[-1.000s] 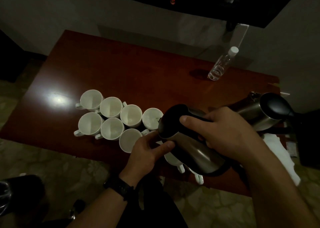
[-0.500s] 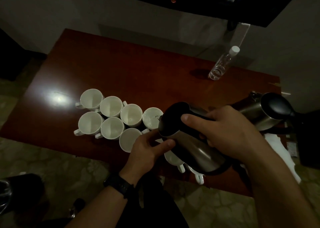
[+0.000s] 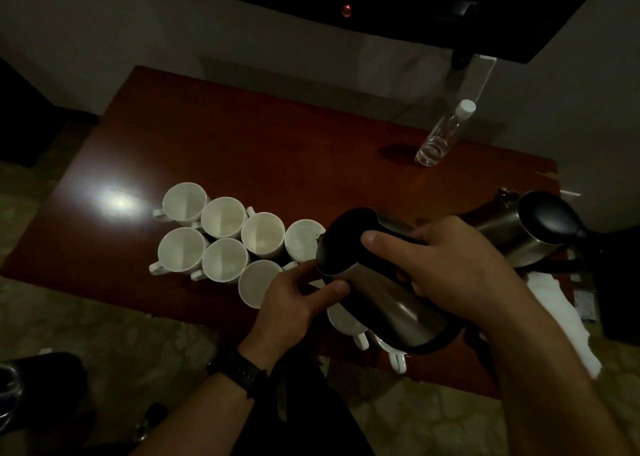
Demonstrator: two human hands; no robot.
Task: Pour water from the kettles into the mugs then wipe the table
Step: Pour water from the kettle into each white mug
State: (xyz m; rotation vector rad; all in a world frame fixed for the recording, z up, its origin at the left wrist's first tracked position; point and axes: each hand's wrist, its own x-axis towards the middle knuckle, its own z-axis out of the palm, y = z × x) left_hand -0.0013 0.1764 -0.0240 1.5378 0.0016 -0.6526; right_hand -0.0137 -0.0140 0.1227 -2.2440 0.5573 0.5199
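Right hand [image 3: 460,261] grasps steel kettle [image 3: 391,306] by handle, tilted over mugs [image 3: 263,235] at near table [image 3: 242,143] edge
Left hand [image 3: 294,303] touches kettle body; grip unclear
Tilt slowly, centre spout over one rim, stop short of brim

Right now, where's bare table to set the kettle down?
Free: far strip of table between mugs and clear bottle; left end beyond the mugs. Crowded: near edge under the tilted kettle in the right hand; right end, with second kettle and white cloth.
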